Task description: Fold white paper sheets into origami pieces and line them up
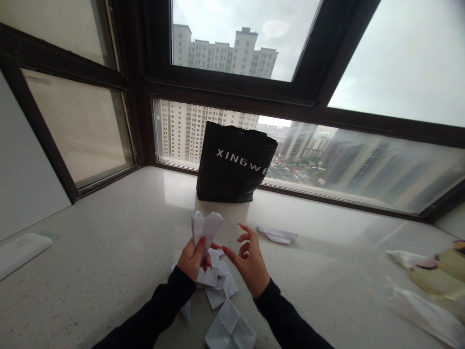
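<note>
My left hand (pixel 192 259) holds a folded white paper (pixel 208 226) upright, its two rounded lobes at the top and the thumb pressed on its front. Just to the right, my right hand (pixel 250 261) has its fingers apart and curved, with nothing between them; its thumb tip is near the left hand's fingertips. Under and beside the hands lies a loose pile of folded white papers (pixel 217 288). Nearer the front edge is a squarish folded paper (pixel 230 327) with crossing creases. One flat folded strip (pixel 278 235) rests to the right, beyond my right hand.
A black bag (pixel 234 165) with white lettering stands at the back of the speckled white surface (pixel 119 228), against the window. Clear plastic packaging with a yellow item (pixel 441 274) lies at the right. At the far left is a white object (pixel 23 252).
</note>
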The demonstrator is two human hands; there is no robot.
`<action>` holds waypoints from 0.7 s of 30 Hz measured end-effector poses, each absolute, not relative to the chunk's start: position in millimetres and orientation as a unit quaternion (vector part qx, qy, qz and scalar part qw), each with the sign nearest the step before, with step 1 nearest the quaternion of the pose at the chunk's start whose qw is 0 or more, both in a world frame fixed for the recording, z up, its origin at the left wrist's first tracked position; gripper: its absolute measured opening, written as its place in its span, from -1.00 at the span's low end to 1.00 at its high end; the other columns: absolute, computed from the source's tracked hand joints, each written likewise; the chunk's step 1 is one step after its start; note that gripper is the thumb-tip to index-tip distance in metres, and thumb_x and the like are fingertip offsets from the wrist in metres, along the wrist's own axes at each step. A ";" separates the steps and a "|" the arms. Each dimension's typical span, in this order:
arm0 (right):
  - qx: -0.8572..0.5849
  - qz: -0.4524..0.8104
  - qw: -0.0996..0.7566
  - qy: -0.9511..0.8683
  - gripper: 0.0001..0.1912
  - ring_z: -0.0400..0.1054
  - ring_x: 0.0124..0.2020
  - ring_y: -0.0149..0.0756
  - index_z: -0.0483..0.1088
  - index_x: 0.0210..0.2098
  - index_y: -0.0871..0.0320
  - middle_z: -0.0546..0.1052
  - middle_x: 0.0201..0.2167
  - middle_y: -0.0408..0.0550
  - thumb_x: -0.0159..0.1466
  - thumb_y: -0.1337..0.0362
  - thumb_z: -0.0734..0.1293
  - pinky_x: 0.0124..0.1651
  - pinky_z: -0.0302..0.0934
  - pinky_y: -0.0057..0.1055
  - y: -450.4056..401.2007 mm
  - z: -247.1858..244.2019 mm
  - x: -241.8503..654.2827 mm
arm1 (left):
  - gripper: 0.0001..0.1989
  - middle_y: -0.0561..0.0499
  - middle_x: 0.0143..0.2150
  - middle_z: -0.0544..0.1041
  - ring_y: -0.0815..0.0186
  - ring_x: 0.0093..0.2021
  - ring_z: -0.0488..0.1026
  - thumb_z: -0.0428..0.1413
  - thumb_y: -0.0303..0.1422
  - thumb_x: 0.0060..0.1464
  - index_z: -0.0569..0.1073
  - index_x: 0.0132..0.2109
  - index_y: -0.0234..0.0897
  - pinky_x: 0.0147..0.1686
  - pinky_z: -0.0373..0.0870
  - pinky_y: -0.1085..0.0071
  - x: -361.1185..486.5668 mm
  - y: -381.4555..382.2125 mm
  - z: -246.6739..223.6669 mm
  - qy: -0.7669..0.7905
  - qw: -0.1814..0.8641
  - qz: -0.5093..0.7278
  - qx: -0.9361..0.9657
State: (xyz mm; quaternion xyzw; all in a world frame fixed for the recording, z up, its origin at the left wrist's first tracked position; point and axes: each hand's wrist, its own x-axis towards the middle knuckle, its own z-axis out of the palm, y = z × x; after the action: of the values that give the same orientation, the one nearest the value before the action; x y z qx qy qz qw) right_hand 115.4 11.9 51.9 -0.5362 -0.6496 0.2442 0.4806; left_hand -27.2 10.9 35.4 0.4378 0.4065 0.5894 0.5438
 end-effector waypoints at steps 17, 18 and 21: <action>-0.511 0.152 0.292 -0.794 -0.62 0.22 -0.29 -0.22 0.29 -0.16 0.11 0.38 -0.28 -0.03 0.01 0.19 0.32 -0.17 0.11 -0.23 29.5 41.2 106.4 | -0.58 0.22 -0.77 0.20 0.60 -0.82 -0.06 0.02 0.00 -0.20 0.26 -0.53 -0.32 -0.83 -0.14 0.60 -60.1 36.7 36.9 0.401 0.527 0.615 0.427; -0.510 0.161 0.319 -0.783 -0.57 0.24 -0.30 -0.24 0.22 -0.09 0.12 0.37 -0.26 -0.01 0.04 0.18 0.28 -0.19 0.14 -0.26 26.6 46.5 109.1 | -0.58 0.22 -0.80 0.18 0.60 -0.83 -0.08 0.01 0.00 -0.19 0.27 -0.55 -0.33 -0.83 -0.16 0.60 -55.4 33.7 37.6 0.397 0.537 0.596 0.446; -0.502 0.218 0.411 -0.729 -0.39 0.27 -0.32 -0.29 0.02 0.05 0.15 0.33 -0.18 0.02 0.04 0.17 0.27 -0.28 0.20 -0.35 14.9 66.6 121.6 | -0.58 0.16 -0.81 0.23 0.57 -0.83 -0.04 0.01 -0.01 -0.18 0.31 -0.56 -0.34 -0.83 -0.15 0.59 -34.6 16.2 37.8 0.377 0.566 0.528 0.508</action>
State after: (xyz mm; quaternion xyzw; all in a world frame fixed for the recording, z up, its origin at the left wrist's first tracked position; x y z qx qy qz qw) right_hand 121.6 14.9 66.6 -0.5019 -0.7289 0.2181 0.4115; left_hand -34.6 16.2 37.8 0.5079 0.3775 0.5280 0.5664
